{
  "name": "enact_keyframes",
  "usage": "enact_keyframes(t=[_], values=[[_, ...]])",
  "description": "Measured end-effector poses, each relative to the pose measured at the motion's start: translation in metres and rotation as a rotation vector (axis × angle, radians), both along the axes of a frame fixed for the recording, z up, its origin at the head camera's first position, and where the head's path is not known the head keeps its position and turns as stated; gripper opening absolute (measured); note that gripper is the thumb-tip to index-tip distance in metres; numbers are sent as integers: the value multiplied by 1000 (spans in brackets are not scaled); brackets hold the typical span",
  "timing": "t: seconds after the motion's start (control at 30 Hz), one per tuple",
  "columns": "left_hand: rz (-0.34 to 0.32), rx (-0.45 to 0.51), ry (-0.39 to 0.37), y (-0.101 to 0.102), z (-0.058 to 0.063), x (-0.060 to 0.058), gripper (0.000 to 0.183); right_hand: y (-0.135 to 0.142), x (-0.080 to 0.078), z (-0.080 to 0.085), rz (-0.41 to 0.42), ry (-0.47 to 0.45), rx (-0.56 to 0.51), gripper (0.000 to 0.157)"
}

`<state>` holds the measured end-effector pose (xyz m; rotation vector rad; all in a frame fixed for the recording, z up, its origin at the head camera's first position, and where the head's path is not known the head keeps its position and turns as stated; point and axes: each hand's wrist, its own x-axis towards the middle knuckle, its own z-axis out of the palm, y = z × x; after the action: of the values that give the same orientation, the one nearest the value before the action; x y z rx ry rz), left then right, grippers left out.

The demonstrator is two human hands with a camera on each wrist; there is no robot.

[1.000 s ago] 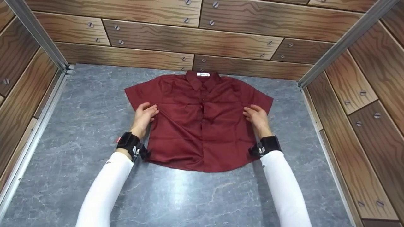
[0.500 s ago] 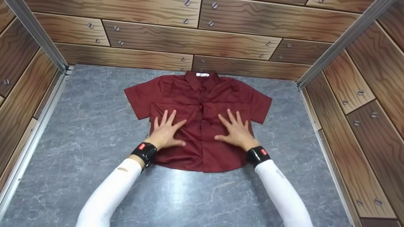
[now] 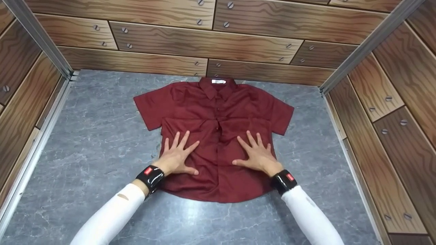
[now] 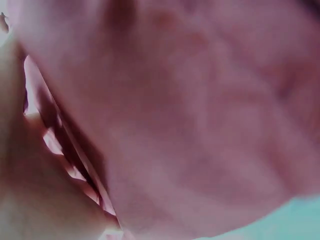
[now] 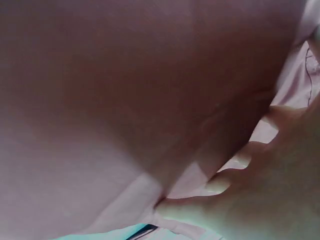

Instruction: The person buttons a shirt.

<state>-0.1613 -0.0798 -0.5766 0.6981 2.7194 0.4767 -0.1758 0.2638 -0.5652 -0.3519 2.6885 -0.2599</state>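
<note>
A dark red short-sleeved shirt [image 3: 218, 143] lies front up, its collar at the far side and its sleeves spread outward. With fingers splayed, my left hand [image 3: 177, 153] rests on the lower left half of the shirt front. My right hand [image 3: 257, 153] lies mirrored on the lower right half, fingers likewise spread. Neither hand grips anything. Blurred red cloth fills most of the left wrist view, with part of the left hand [image 4: 40, 180] along its left edge. In the right wrist view the fingers [image 5: 220, 182] touch the cloth.
The shirt lies on a grey marbled surface [image 3: 102, 112]. A wood-patterned wall [image 3: 163, 37] stands behind it, close to the collar. Similar panels rise at the left and right, with metal rails [image 3: 371, 51] at the corners.
Both hands moved from the shirt's sides onto its front with fingers spreading, then slid toward me. The lower hem has come nearer to me; collar and sleeves stay about where they were.
</note>
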Motion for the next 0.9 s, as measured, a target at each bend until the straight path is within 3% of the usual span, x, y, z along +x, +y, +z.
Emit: enact_keyframes(t=[0.23, 0.33, 0.4, 0.47, 0.53, 0.67, 0.73, 0.9], values=[[-4, -78, 2, 4, 8, 12, 113, -6, 12, 8, 4, -6, 37, 106], [-10, -34, 130, 10, 15, 9, 93, -14, 9, 16, -3, 55, 20, 100], [-9, 26, 238, 17, 19, 2, 76, -21, 2, 19, -10, 103, -16, 95], [-8, 86, 298, 27, 20, -10, 65, -26, -6, 18, -15, 128, -47, 93], [-4, 113, 270, 36, 18, -23, 66, -29, -14, 14, -11, 110, -53, 95], [17, 76, 107, 46, 11, -37, 88, -30, -18, 1, 1, 32, -8, 99], [25, 39, 41, 46, 8, -38, 97, -30, -16, -1, 5, 14, 10, 99], [13, -4, -36, 42, 5, -29, 103, -31, -6, 2, 13, 10, 31, 99]])
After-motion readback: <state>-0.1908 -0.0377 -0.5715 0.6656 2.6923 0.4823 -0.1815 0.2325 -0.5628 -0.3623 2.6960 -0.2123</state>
